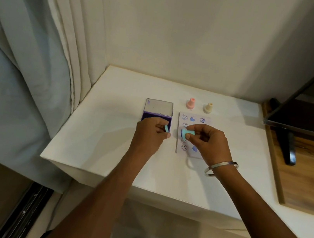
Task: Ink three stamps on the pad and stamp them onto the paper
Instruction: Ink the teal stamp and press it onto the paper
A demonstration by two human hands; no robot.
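Observation:
A teal stamp [186, 133] lies sideways in my right hand [207, 141], its inked face turned left, just above the paper [205, 120]. My left hand [151, 132] pinches the stamp's teal cap [166, 128] in front of the open purple ink pad [157, 117]. The paper carries several blue smiley and heart prints. A pink stamp [190, 103] and a beige stamp [208, 108] stand upright behind the paper.
The white table [107, 142] sits in a corner, with a curtain [28, 59] to the left and a wall behind. A dark screen on a black stand [290, 147] rests on a wooden surface at the right. Below the table's front edge I see a bare foot.

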